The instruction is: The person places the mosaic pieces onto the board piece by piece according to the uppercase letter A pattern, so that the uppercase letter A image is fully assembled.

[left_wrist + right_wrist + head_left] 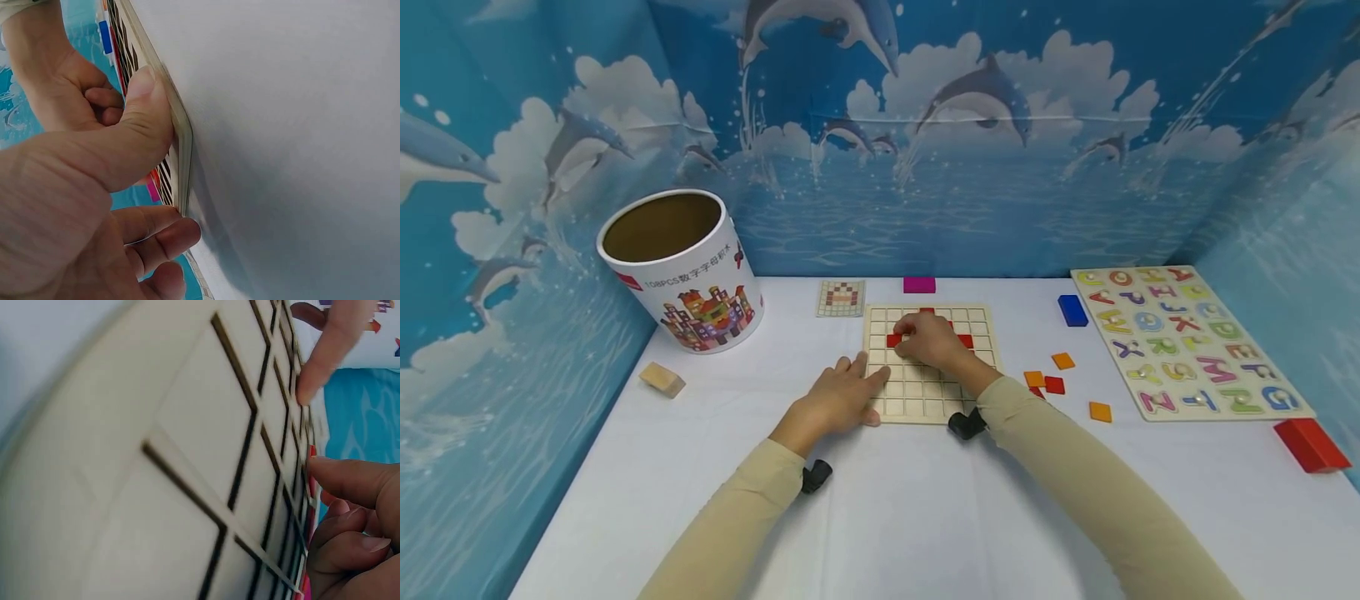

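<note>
A wooden grid board (pixel 913 407) lies on the table with several red square tiles (pixel 966 341) in its far rows. My right hand (pixel 934 340) is over the board's upper middle, its thumb and forefinger pinching a red tile (pixel 892 340) at the grid surface. The right wrist view shows the thumb at that tile's edge and the other fingers curled. My left hand (pixel 841 393) rests around the board's near left corner. In the left wrist view its thumb (pixel 147 103) presses the near edge, with fingertips (pixel 181 232) along the left side.
Loose orange (pixel 1101 412) and red tiles (pixel 1055 385) lie right of the board. Behind it are a pattern card (pixel 841 298) and a magenta block (pixel 919 285). A letter board (pixel 1195 342), a blue block (pixel 1072 310), a red block (pixel 1312 445), a wooden block (pixel 662 379) and a large tub (pixel 685 275) stand around.
</note>
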Motion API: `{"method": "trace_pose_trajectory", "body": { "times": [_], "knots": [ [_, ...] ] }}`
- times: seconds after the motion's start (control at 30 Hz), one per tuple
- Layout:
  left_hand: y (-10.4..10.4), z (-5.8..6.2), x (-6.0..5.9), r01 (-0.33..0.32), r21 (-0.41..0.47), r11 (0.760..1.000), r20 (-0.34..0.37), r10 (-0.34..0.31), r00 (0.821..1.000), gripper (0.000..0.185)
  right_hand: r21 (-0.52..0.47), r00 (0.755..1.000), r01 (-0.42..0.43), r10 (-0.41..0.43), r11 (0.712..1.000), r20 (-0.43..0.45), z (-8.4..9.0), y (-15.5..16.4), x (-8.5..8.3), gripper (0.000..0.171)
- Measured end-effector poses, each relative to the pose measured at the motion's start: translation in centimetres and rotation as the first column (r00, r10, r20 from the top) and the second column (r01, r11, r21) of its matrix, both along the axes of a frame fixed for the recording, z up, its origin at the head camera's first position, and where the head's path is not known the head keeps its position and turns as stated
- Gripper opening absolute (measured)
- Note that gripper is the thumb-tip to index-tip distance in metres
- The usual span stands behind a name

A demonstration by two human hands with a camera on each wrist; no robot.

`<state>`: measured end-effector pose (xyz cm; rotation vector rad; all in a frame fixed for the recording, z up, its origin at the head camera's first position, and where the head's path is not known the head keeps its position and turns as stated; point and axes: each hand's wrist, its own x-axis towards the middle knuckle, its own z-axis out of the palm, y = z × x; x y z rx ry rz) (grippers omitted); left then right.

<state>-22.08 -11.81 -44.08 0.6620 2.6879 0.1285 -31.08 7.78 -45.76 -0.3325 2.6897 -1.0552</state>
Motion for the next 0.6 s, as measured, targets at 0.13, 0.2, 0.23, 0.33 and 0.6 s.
{"method": "trace_pose_trajectory", "body": {
  "times": [0.13, 0.2, 0.23, 0.33, 0.6],
  "knots": [
    [0.0, 0.1, 0.1, -0.002, 0.011, 1.0, 0.002, 0.002, 1.0, 0.083, -0.095, 0.997, 0.057, -0.052, 0.994, 0.053, 1.2, 2.4, 0.5, 0.043],
    [0.1, 0.2, 0.1, -0.002, 0.017, 1.0, 0.004, 0.002, 1.0, 0.083, -0.151, 0.991, 0.112, -0.099, 0.982, 0.091, 1.8, 4.6, 0.8, 0.046],
    [0.2, 0.2, 0.1, -0.004, 0.02, 1.0, 0.006, 0.003, 1.0, 0.083, -0.174, 0.986, 0.141, -0.123, 0.975, 0.11, 2.1, 5.8, 1.0, 0.047],
    [0.2, 0.3, 0.2, -0.009, 0.028, 1.0, 0.017, 0.009, 1.0, 0.082, -0.195, 0.971, 0.214, -0.186, 0.957, 0.151, 2.6, 9.5, 1.9, 0.051],
    [0.3, 0.2, 0.2, -0.014, 0.014, 1.0, 0.015, 0.014, 1.0, 0.083, -0.107, 0.937, 0.321, -0.298, 0.941, 0.183, 2.2, 17.9, 5.9, 0.053]
  ]
}}
